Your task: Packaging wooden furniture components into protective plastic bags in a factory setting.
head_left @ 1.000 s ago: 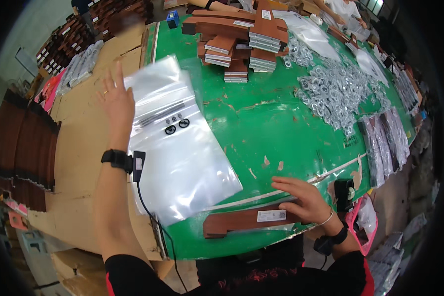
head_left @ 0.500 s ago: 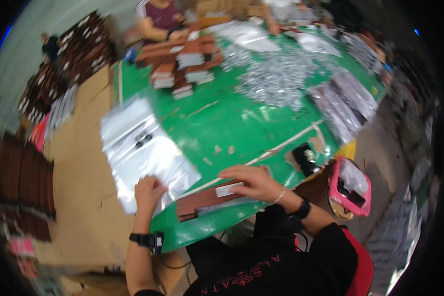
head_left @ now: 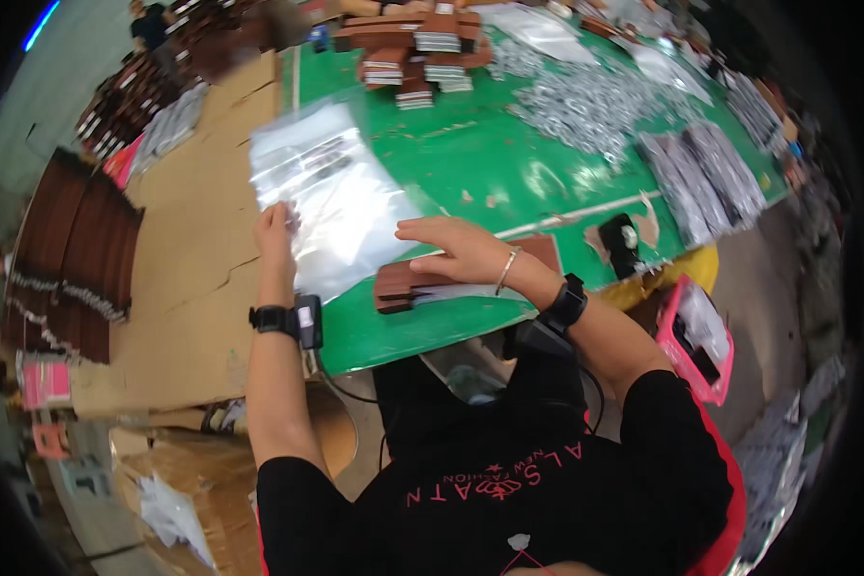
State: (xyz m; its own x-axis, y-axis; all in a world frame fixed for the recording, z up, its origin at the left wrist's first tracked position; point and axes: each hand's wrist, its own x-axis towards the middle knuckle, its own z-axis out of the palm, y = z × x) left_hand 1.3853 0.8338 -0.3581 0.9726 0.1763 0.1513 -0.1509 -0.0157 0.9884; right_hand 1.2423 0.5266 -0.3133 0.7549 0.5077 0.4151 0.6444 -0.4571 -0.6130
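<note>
The stack of plastic bags (head_left: 355,211) lay flat on the green table (head_left: 432,163), its left edge beside the cardboard (head_left: 192,230). The left hand (head_left: 276,235) was at that edge, fingers bunched; whether they pinched a bag could not be told. The right hand (head_left: 461,250) was over the brown board (head_left: 396,285), fingers extended and thumb spread, not clasped; contact could not be confirmed. The board lay near the table's front edge, with pale film along its near side.

Handling: the bags appeared light, limp and slippery, and liable to cling together; a single layer was best pinched at a corner or open edge. The board appeared stiff and heavier; support from beneath, near both ends, would have suited it.
</note>
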